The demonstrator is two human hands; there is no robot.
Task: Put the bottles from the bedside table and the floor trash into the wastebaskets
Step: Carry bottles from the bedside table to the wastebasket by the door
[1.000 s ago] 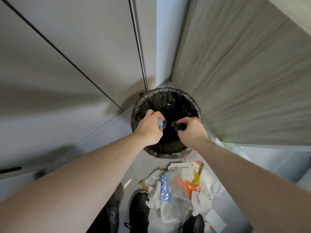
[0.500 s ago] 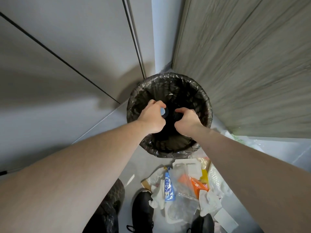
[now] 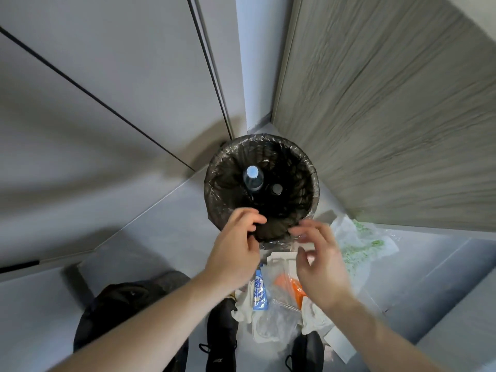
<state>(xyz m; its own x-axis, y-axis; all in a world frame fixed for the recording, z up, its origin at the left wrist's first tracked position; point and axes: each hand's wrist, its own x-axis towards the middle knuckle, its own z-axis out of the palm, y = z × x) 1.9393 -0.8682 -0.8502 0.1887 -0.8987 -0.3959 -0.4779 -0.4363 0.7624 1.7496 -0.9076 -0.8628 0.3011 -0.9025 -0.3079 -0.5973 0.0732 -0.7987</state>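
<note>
black plastic lines the wastebasket point(image 3: 214, 183), tucked into the corner at 12 o'clock so it stands clear of the walkway. two bottles stand upright inside it: the blue-capped bottle point(image 3: 252, 178) and, just beside it at 3 o'clock, the dark-capped bottle point(image 3: 276, 188). the left hand point(image 3: 236, 253) and right hand point(image 3: 320, 264) hover near the rim at 6 o'clock, fingers loosely spread, holding nothing. the floor trash point(image 3: 271, 299) lies at 6 o'clock between the shoes point(image 3: 221, 334), likely next: wrappers, a blue packet, something orange.
</note>
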